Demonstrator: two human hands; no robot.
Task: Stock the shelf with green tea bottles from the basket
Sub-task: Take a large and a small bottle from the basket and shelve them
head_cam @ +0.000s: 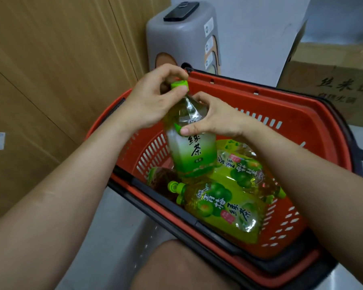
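Bottle (192, 147) near upright over basket (302, 114), in both my hands.
Left hand (153, 101) pinches the cap (179, 84); right hand (214, 118) wraps the shoulder. Looks filled, so likely heavy; thin, slick plastic, so better gripped on the label. More bottles (224, 208) lie below.

The place looks like a shop's back corner or stockroom, though the view cannot settle which. A red slotted shopping basket (281, 97) holds retail drinks: one green-tea bottle (194, 151) is upright over more bottles (224, 208) lying inside. A printed cardboard box (333, 80) stands at the right beside a white wall (249, 38). Wood panelling (50, 59) covers the left side, the floor (113, 237) is plain grey, and a grey plastic stool (176, 38) carries a phone (181, 11).
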